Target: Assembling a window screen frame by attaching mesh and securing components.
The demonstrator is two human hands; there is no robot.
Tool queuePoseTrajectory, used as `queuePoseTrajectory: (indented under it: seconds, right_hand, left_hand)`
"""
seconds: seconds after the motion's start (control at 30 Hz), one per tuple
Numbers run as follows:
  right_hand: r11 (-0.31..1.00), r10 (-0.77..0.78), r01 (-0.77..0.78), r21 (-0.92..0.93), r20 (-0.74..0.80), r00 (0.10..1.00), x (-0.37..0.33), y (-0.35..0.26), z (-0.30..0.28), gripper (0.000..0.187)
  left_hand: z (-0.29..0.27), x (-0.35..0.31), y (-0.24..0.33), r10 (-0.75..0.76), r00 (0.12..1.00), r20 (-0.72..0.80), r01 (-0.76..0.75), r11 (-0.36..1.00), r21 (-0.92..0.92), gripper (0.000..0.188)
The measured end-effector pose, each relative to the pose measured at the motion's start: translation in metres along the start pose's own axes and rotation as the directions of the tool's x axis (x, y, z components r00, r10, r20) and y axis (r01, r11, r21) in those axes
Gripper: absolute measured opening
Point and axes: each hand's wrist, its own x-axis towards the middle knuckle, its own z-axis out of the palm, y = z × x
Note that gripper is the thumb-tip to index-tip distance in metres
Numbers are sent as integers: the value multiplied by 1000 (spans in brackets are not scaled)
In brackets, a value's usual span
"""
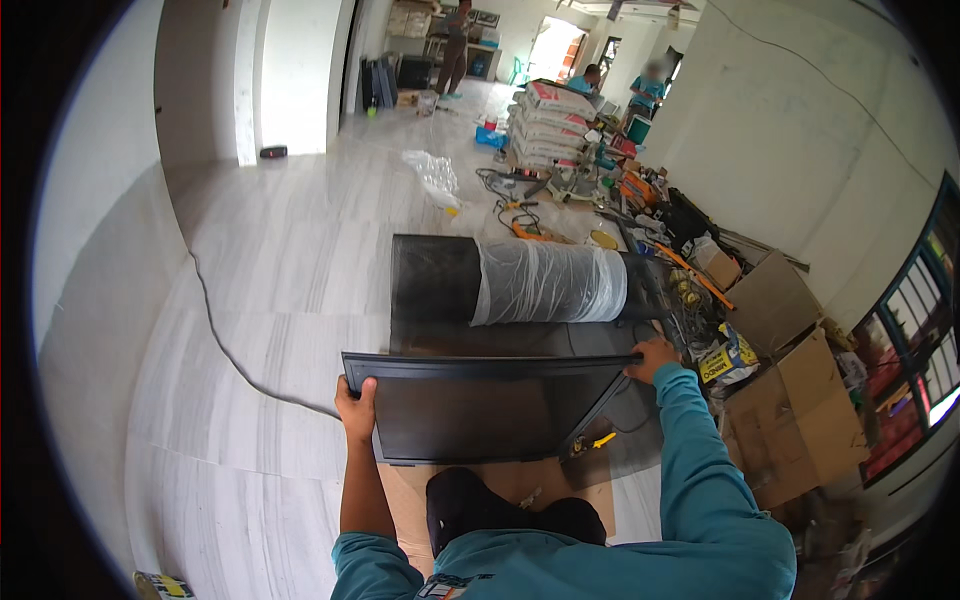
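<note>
1. Item under inspection: a black-framed panel (485, 415) with a dark infill, at the centre of the frame, just ahead of the person's knees. It stands tilted, its long upper edge running nearly level; whether its lower edge bears on anything cannot be told.
2. Left hand (357, 408): closed around the panel's upper left corner, thumb on the near face.
3. Right hand (655, 357): closed at the upper right corner, fingers partly hidden.
4. Surroundings: a dark roll (435, 280), partly covered by clear plastic wrap (550, 280), lies beyond the panel in the upper middle. A yellow-handled tool (604, 440) lies just beside the panel's lower right corner. A cardboard sheet (405, 500) shows at the lower centre, beneath the knees.
5. Step in hand, as judged: supporting and handling the panel by both ends.
6. Next move, as judged: any shift or turn calls for both hands acting together, even support to prevent twisting of the frame, and clearance from the tool.
</note>
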Motion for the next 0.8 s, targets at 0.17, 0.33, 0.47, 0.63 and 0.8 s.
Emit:
queuePoseTrajectory:
  seconds: [0.17, 0.33, 0.47, 0.63, 0.8]
  right_hand:
    - [652, 64, 21, 758, -82, 995, -4, 52, 67, 46]
    - [386, 40, 316, 867, -358, 933, -26, 84, 60, 43]
    - [105, 78, 576, 811, -584, 808, -77, 92, -36, 44]
    - [-177, 163, 701, 691, -681, 713, -132, 99, -103, 44]
    - [-444, 232, 672, 593, -648, 726, -167, 94, -98, 42]
  left_hand:
    - [3, -14, 26, 78, 996, 34, -79, 997, 18, 31]
    - [12, -3, 97, 177, 984, -33, -175, 982, 69, 34]
    - [14, 15, 184, 212, 973, -88, -198, 969, 148, 40]
    - [23, 21, 252, 114, 984, -138, -102, 991, 90, 45]
    - [32, 14, 229, 0, 996, -87, 12, 992, 130, 49]
